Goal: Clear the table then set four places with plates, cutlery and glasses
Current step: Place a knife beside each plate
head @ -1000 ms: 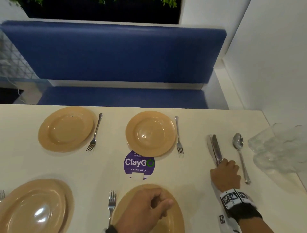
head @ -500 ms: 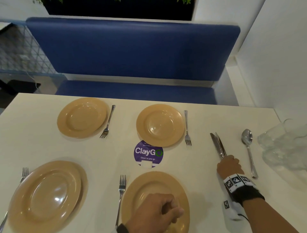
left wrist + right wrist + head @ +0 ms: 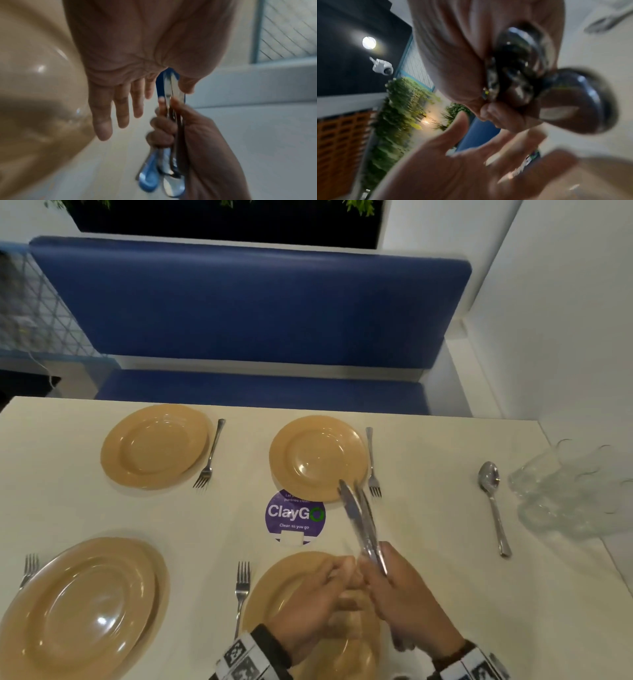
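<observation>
Steel cutlery bundle (image 3: 359,522) now lifted off table (image 3: 428,474); right hand (image 3: 407,601) beside left hand (image 3: 318,594).

My table (image 3: 428,508) is a pale cream, and the four plates (image 3: 154,445) on it are a glossy tan-orange, with silver forks (image 3: 209,455) beside them and a silver spoon (image 3: 493,505) off at three o'clock next to clear, colourless glasses (image 3: 575,491). At the centre sits a round purple sticker (image 3: 295,517) with white "ClayGo" lettering and a green ring for the final letter. At twelve o'clock the bench seat (image 3: 253,309) is deep blue, and both my wrists wear bands (image 3: 239,660) printed with black-and-white square markers, while the cutlery (image 3: 359,518) I hold gleams silver.
</observation>
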{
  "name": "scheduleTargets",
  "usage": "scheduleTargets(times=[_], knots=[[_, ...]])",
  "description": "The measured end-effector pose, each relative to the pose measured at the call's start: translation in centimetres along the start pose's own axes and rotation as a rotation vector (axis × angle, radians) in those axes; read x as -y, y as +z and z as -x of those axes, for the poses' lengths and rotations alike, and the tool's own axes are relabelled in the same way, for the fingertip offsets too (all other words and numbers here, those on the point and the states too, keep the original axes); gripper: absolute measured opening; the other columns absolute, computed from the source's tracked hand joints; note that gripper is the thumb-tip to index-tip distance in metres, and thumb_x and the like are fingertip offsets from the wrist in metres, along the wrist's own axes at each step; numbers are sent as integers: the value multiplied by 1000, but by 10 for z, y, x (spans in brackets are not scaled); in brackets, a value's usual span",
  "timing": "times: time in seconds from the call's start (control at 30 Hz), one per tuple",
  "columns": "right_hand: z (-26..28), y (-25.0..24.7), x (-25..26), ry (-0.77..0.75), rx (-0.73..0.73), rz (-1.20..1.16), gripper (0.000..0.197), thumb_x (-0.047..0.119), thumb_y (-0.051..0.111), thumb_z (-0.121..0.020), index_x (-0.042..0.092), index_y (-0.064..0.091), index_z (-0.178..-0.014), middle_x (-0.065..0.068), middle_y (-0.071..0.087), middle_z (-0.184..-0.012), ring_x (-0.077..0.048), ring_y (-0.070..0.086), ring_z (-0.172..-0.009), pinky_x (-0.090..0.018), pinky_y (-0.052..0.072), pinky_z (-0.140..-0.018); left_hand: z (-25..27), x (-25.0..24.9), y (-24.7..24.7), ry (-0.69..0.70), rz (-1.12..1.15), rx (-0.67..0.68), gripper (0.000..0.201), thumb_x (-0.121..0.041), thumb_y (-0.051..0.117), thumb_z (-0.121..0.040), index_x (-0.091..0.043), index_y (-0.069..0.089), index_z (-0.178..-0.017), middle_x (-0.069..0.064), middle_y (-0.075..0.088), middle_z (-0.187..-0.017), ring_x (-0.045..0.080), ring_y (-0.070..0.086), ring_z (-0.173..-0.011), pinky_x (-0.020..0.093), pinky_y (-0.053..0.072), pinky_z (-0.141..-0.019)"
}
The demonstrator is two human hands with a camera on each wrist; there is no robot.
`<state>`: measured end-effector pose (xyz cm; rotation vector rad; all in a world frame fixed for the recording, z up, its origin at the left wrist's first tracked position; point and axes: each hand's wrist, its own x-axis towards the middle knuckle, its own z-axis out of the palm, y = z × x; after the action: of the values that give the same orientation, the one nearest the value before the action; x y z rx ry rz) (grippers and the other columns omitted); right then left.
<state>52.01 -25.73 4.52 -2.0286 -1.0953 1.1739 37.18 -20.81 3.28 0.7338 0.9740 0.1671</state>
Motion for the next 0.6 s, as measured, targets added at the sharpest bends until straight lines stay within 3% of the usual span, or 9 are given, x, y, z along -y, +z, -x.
scheduleTargets(times=[0.07,0.13,0.23,0.3,0.33,0.37,0.43,0.5,0.6], knots=[[4,21,15,-50,65,-110,17,36,45,-104,30,60,-107,10,70,-94,4,66,-81,-12,51,-66,0,-4,4,-48,238,31,47,-54,48,-98,-19,66,-123,11,72,-116,30,67,-105,47,59,-79],[4,38,17,-64,56,-105,20,38,43,-104,31,60,-110,11,70,-103,0,66,-94,-20,56,-80,-2,-5,2,-51,423,14,47,-55,52,-95,-21,70,-122,17,68,-118,34,61,-108,55,53,-88],[1,52,17,-42,-8,-48,22,38,43,-103,27,62,-99,4,68,-90,-8,65,-82,-26,53,-71,-4,-5,-3,-60,535,-42,45,-46,66,-87,-16,70,-120,19,61,-104,33,57,-96,58,48,-98],[1,54,17,-35,-53,-61,21,35,46,-102,26,62,-92,1,65,-85,-11,64,-73,-22,48,-62,-3,-5,-5,-70,535,-35,55,-46,75,-76,-12,67,-118,15,52,-86,24,47,-70,39,52,-69],[1,54,15,-28,-76,-81,21,32,48,-102,24,62,-88,0,64,-83,-11,64,-70,-20,48,-60,-3,-5,-5,-74,533,-25,55,-45,74,-75,-13,65,-119,11,45,-77,19,34,-62,30,44,-57],[1,52,13,-20,-97,-97,23,30,50,-101,22,62,-83,-1,64,-80,-10,63,-66,-19,48,-58,-4,-6,-4,-75,538,-24,55,-43,70,-77,-12,62,-122,8,40,-74,16,26,-60,27,40,-55],[2,47,10,-15,-143,-91,31,34,52,-99,18,63,-75,-1,63,-72,-10,58,-62,-25,49,-58,-6,-7,-2,-77,557,-25,54,-38,64,-88,-2,55,-127,13,53,-80,19,45,-64,35,51,-62],[2,42,6,-39,-221,-63,42,41,51,-99,11,64,-72,-8,63,-67,-11,54,-59,-35,49,-61,-5,-11,4,-57,574,6,43,-32,52,-101,0,56,-129,20,69,-97,31,70,-83,49,58,-75],[3,35,4,-41,-233,-37,42,39,48,-101,15,65,-72,-4,62,-65,-9,52,-58,-30,49,-62,-6,-10,14,-39,532,1,39,-32,43,-106,-3,58,-127,21,72,-102,35,71,-95,54,56,-84]])
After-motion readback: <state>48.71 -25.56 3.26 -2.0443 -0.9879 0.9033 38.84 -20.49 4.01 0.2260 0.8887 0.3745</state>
